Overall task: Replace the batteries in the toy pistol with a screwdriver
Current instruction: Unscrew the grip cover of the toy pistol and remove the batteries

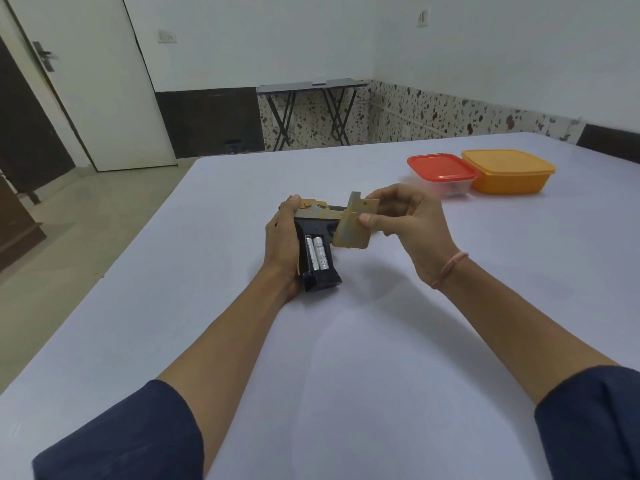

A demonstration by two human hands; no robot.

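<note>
While the left hand gripped the toy pistol mid-frame, the right hand pinched its battery cover; print on the batteries was illegible.

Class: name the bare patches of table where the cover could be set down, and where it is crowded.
Bare: the table between the forearms; right of the right hand, nearer than the orange box; beyond the pistol to the far edge. Crowded: around the left hand, pistol and cover, and by the red-lidded box.
</note>
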